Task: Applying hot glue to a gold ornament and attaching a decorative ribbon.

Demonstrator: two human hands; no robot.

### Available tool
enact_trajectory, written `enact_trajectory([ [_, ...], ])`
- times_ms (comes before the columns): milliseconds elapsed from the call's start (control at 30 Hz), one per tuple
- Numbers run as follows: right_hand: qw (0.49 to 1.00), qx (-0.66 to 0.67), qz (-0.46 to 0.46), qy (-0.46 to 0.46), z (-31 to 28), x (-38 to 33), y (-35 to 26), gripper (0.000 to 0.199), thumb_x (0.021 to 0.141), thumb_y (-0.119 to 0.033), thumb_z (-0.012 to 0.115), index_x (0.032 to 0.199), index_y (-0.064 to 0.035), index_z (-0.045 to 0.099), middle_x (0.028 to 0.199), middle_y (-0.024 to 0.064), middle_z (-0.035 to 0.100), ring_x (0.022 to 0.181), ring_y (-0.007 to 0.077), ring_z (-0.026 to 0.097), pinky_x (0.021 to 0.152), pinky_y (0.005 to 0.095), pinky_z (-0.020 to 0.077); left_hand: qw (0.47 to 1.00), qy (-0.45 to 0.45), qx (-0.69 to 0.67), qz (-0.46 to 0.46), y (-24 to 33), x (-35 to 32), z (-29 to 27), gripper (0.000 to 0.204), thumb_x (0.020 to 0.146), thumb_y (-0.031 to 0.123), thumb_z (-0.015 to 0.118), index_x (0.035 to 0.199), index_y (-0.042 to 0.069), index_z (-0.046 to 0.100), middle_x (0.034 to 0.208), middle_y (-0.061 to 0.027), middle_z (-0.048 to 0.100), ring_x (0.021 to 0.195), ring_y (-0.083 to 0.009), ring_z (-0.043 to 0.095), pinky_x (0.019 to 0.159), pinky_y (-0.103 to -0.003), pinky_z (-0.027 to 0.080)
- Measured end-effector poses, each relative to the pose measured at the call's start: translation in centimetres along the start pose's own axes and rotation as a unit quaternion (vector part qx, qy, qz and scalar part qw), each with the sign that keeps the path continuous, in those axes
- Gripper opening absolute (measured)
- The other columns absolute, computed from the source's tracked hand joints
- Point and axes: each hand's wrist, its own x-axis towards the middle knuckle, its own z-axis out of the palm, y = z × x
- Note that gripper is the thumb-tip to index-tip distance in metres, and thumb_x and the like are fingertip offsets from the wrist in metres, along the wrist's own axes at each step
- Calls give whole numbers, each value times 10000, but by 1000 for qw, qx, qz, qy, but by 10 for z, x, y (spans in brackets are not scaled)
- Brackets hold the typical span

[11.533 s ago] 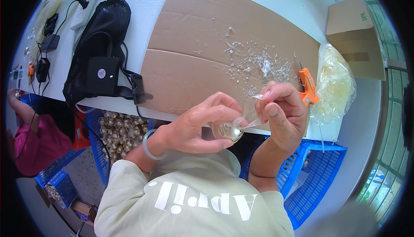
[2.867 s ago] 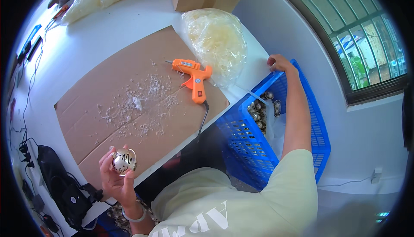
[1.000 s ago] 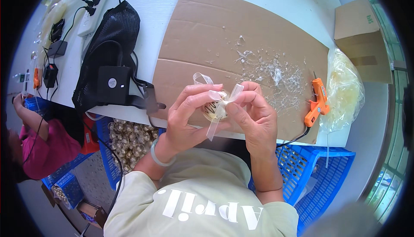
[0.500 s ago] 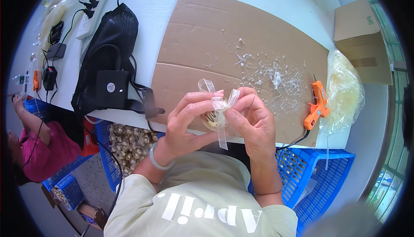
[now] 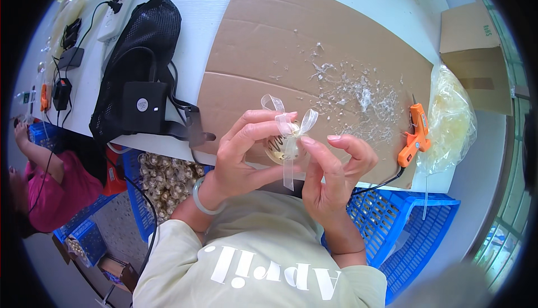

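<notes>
My left hand point(image 5: 240, 152) is closed around a small clear ball ornament point(image 5: 276, 151) with gold inside and dark marks on its surface. A sheer white ribbon point(image 5: 309, 121) is tied in a bow at its top, loops standing up on both sides and a tail hanging down the front. Beside the ball, my right hand point(image 5: 335, 178) has its fingers apart. One of its fingertips is at the ribbon knot, touching or very near it, while another points away. The ornament is held above the near edge of a cardboard sheet point(image 5: 252, 56).
An orange glue gun point(image 5: 415, 135) and dried glue strands point(image 5: 364, 101) lie on the cardboard. A plastic bag point(image 5: 451, 120) sits at right. Blue crates point(image 5: 386, 213) stand below the table, the left one holding several ornaments point(image 5: 165, 182). A black mesh bag point(image 5: 140, 45) lies left; a person point(image 5: 67, 190) sits beyond.
My right hand has let go of the bow and its fingers have spread, moving slightly right and down. The left hand keeps hold of the ornament.
</notes>
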Motion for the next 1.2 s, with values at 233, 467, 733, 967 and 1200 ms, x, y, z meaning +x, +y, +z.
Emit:
enact_trajectory([
  [233,999,-26,-15,-16,-1,0,-3,335,848,7,642,1118,-183,702,1139,64,467,1112,264,388,959,373,333,1000,-1,2,-5,-2,-3,1,574,666,73,877,1169,6,608,1223,-178,617,1027,-235,655,818,-315,563],
  [467,998,-38,-44,-24,-1,4,-1,316,869,-8,617,1111,-191,704,1130,54,471,1097,263,390,954,380,336,1000,1,-26,-9,-4,-3,-3,572,666,67,876,1165,2,605,1226,-175,618,1031,-220,648,800,-302,557],
  [733,999,-26,-38,-23,1,6,-4,293,883,-24,602,1108,-185,698,1132,57,479,1080,264,398,952,388,338,999,-7,-35,-14,-6,-4,-5,574,676,79,876,1174,15,598,1233,-175,611,1040,-211,645,796,-299,554],
  [967,998,-19,-37,-40,2,10,-4,286,884,-18,589,1099,-175,693,1121,69,484,1083,267,405,948,384,338,1000,-13,-21,11,-7,-1,-6,573,688,91,875,1181,16,591,1225,-175,606,1063,-228,646,824,-316,562],
  [1200,1000,-9,-10,-16,5,8,-6,261,891,-37,578,1091,-166,687,1123,75,489,1084,271,414,950,386,337,997,5,-73,-12,-9,-4,-5,588,682,87,880,1184,13,583,1237,-184,594,1061,-232,646,824,-319,566],
])
